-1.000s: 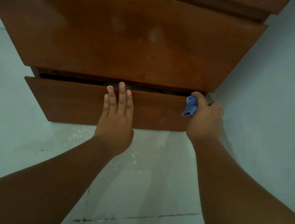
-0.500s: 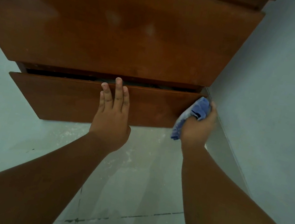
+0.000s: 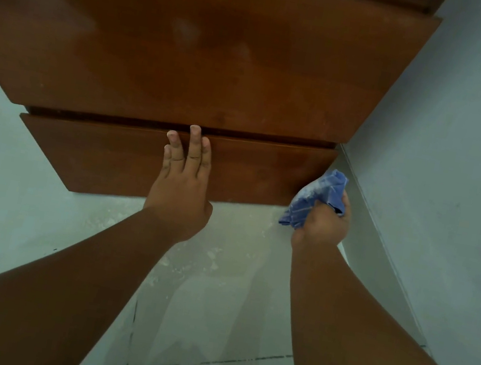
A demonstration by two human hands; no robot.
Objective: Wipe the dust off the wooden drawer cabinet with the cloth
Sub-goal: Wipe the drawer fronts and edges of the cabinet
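Note:
The brown wooden drawer cabinet (image 3: 192,46) fills the top of the head view. Its bottom drawer (image 3: 103,156) sits almost flush, with only a thin dark gap above it. My left hand (image 3: 183,185) presses flat with straight fingers on the middle of that drawer front. My right hand (image 3: 322,224) grips a crumpled blue cloth (image 3: 314,198), dusty white in places, just off the drawer's right end near the floor.
A pale grey wall (image 3: 460,155) runs close along the cabinet's right side, with a skirting strip (image 3: 380,253) at its foot. The tiled floor (image 3: 209,320) below shows white dust specks and dark grout lines.
The bottom drawer has slid inward under my left hand, so the gap above it has narrowed. My right hand drew the cloth down and away from the drawer's top right corner.

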